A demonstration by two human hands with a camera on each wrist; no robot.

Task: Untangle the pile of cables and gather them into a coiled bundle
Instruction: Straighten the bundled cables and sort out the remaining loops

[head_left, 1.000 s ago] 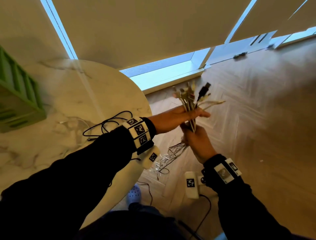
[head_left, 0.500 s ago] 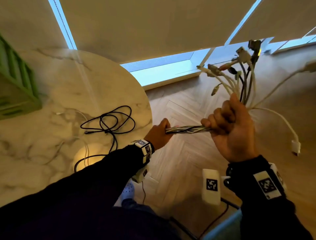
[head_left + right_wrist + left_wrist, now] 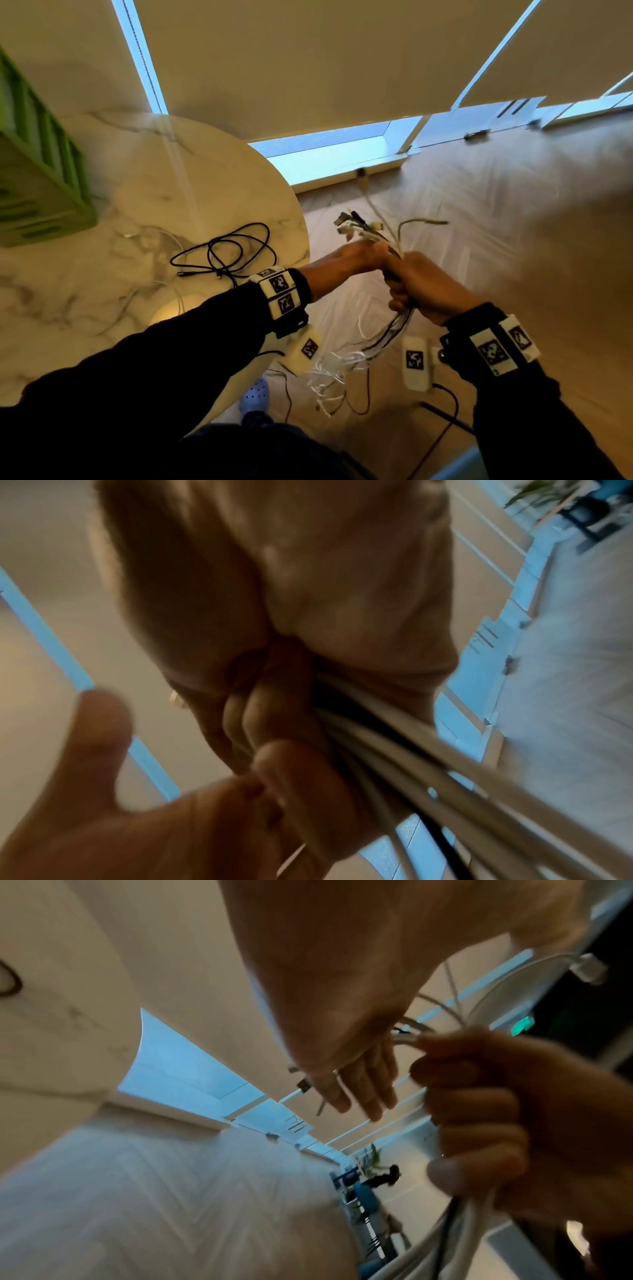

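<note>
A bundle of white and black cables (image 3: 388, 334) hangs over the wooden floor, right of the table. My right hand (image 3: 421, 284) grips it in a fist; the plug ends (image 3: 356, 224) fan out above and the loose tails dangle below. The right wrist view shows my right hand's fingers (image 3: 274, 710) curled round the cables (image 3: 428, 756). My left hand (image 3: 356, 257) is right beside the fist, at the plug ends. In the left wrist view its fingers (image 3: 359, 1093) are straight and hold nothing. A black cable (image 3: 226, 250) lies looped on the marble table (image 3: 102, 291).
A thin white cable (image 3: 154, 240) lies on the table by the black one. A green crate (image 3: 37, 192) stands at the table's far left. Blinds and a low window strip (image 3: 329, 154) lie ahead. My shoe (image 3: 255, 394) is by the table's edge.
My right hand has come down and left with the bundle, meeting the left hand. The left hand has let go of the stretched cables and opened. The tails now hang down.
</note>
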